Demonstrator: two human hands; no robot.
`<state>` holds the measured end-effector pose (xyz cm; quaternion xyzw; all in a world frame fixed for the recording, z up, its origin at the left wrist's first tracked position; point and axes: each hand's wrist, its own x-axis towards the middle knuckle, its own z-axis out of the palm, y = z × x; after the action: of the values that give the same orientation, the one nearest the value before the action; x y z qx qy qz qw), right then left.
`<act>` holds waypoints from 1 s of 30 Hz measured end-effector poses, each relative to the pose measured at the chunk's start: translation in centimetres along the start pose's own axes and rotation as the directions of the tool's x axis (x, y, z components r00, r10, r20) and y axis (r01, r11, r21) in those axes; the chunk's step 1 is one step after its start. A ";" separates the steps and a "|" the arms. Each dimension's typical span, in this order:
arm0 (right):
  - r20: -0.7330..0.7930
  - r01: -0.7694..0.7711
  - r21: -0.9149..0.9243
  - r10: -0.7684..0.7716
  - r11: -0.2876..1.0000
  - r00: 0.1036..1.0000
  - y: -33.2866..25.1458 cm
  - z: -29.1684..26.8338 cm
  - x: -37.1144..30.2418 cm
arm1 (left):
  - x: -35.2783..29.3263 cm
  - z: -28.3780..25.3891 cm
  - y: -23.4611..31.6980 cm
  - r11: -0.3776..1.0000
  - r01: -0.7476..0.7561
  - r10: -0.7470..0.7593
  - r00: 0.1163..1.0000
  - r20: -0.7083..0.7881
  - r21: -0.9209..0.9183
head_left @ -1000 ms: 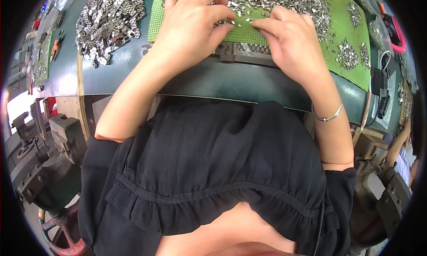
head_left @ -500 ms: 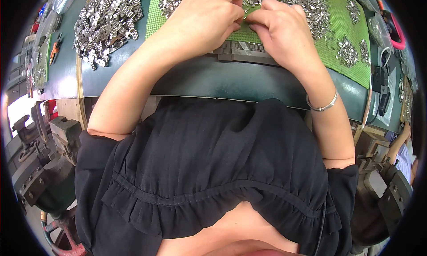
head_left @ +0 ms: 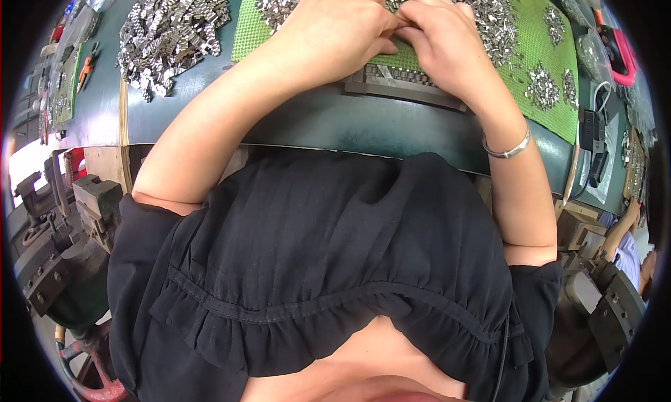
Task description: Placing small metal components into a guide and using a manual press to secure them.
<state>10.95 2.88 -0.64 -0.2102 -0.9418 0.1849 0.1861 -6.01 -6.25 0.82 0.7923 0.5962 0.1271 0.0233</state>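
Note:
My left hand [head_left: 342, 31] and my right hand [head_left: 444, 45] meet at their fingertips above a green textured mat [head_left: 531, 56]. Both hands are closed in a pinch, and whatever is between the fingers is too small or hidden to name. Just below them, near the mat's front edge, lies a dark metal bar-shaped holder [head_left: 405, 89] with a row of small metal pieces along it. Behind my hands spreads a heap of small shiny metal parts [head_left: 493, 28], partly covered by my fingers.
At the left, a large pile of linked metal segments [head_left: 171, 35] lies on the dark green table [head_left: 307, 122]. Small part heaps [head_left: 542, 87] sit on the mat's right side. Orange-handled pliers [head_left: 86, 73] lie far left; a black device with a cable [head_left: 594, 128] is at right.
My fingertips have come together, where a small gap showed between them before. In the picture, the holder now appears slightly further right and more tilted.

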 end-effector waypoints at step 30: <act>-0.020 0.029 -0.222 -0.034 0.975 0.999 2.4 -2.5 -2.7 | -2.5 1.3 2.2 0.965 -0.112 0.081 0.987 -0.138 -0.236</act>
<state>15.11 4.31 -0.29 -0.2167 -0.9575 0.0733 0.1756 -4.25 -9.09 -0.40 0.8019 0.5372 0.2502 0.0762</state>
